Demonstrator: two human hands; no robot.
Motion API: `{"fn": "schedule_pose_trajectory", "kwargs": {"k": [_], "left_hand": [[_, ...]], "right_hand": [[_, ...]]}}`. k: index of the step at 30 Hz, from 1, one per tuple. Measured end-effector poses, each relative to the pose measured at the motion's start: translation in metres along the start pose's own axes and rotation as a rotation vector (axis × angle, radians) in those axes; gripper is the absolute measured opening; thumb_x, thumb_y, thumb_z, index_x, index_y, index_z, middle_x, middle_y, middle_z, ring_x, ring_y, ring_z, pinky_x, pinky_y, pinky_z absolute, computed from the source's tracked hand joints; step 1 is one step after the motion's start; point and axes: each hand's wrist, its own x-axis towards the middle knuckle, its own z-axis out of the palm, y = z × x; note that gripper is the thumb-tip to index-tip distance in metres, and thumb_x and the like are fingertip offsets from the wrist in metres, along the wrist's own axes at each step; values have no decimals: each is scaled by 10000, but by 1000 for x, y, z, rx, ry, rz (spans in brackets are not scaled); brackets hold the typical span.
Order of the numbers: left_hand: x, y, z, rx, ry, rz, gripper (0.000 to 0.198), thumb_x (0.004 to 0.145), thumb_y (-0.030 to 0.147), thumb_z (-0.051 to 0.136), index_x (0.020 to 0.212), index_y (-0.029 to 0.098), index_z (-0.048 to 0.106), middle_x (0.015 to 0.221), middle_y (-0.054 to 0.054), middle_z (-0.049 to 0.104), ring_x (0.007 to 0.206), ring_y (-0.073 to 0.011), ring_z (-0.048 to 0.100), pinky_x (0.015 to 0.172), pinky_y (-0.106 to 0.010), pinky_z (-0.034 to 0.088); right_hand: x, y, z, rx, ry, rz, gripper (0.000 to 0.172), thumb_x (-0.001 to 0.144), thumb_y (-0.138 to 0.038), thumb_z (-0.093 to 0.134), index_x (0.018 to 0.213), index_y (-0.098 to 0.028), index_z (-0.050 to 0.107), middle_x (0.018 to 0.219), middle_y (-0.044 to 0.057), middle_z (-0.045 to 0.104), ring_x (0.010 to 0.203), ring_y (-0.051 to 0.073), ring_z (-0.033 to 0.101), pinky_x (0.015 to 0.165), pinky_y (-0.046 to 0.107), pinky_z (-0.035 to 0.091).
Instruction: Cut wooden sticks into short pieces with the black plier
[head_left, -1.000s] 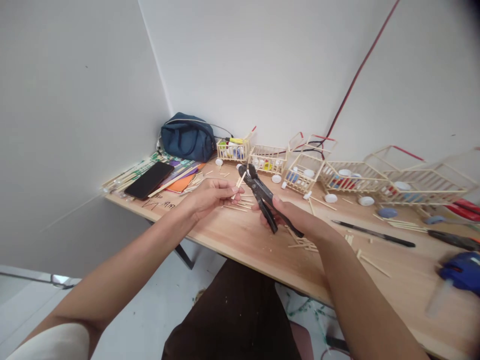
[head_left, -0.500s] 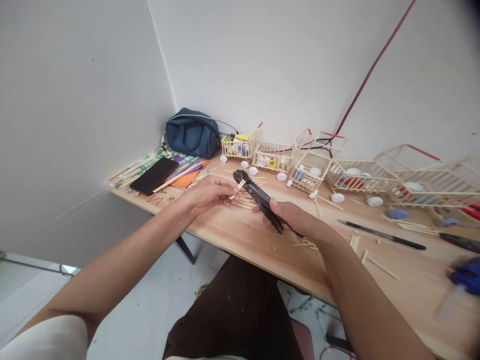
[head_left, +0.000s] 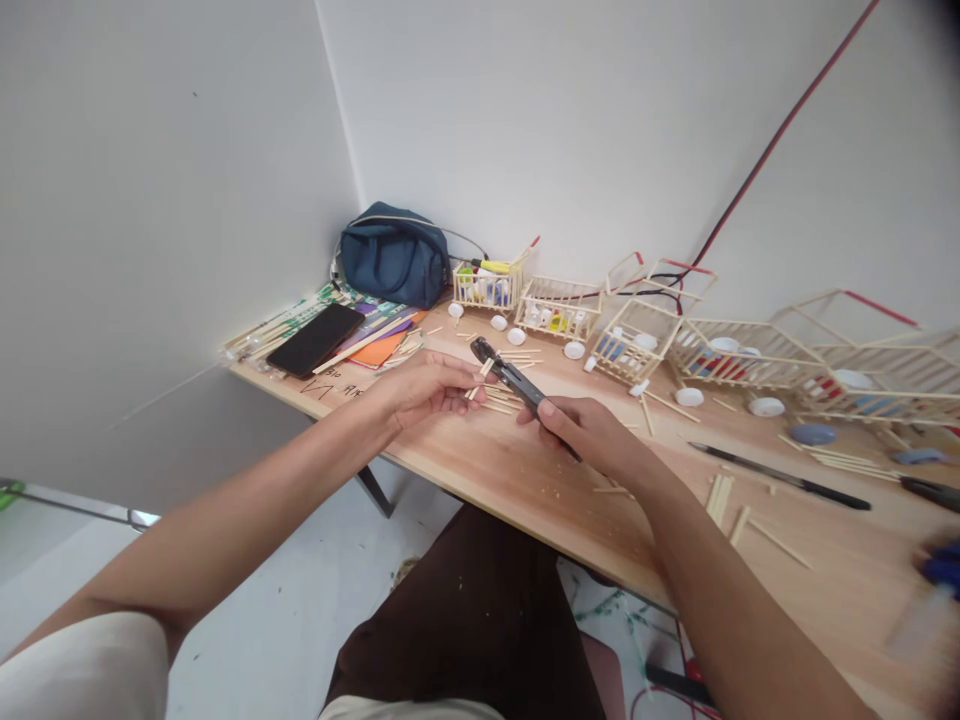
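My right hand is closed round the handles of black cutting pliers, whose jaws point up and left. My left hand pinches a short wooden stick and holds it at the pliers' jaws, which look closed on it. Both hands hover just above the wooden table, over several loose sticks.
Several small stick-built carts with white caps stand along the back wall. A blue pouch, a black phone and coloured papers lie at the far left. A black pen, more sticks and a blurred blue tool lie to the right.
The pliers' jaws, open a second ago, have closed on the stick held by my left hand. The handles have come together in my right hand. The view has drifted slightly.
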Motion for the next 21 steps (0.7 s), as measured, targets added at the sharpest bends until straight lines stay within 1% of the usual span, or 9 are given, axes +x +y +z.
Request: {"fn": "schedule_pose_trajectory", "kwargs": {"k": [5,11,16,21], "left_hand": [[-2,-1,3,50,54,35,126,657,115,751,766,51,752,631,-83,673,564,-108,604,516,-196,456],[0,-3,-1,141,77,59,139,651,140,741,766,63,758,641,-91,688,563,-114,604,520,-202,452],[2,-4,-4,190,55,48,170,634,192,766,762,81,756,663,-95,702,602,-138,639,548,-216,458],[5,-6,-5,176,55,41,192,626,217,798,760,88,751,689,-102,715,649,-154,663,577,-220,452]], "right_hand": [[-1,1,1,-68,6,4,617,870,-698,351,830,-168,664,575,1,522,530,136,454,518,281,305],[0,5,1,-105,-17,1,595,890,-673,331,831,-178,654,600,2,542,561,144,473,550,289,314],[1,8,2,-106,10,5,560,881,-659,371,824,-183,660,590,1,522,563,148,466,538,289,315],[3,11,1,-102,9,26,544,869,-663,393,883,-193,666,592,0,523,581,158,469,543,293,331]]}}
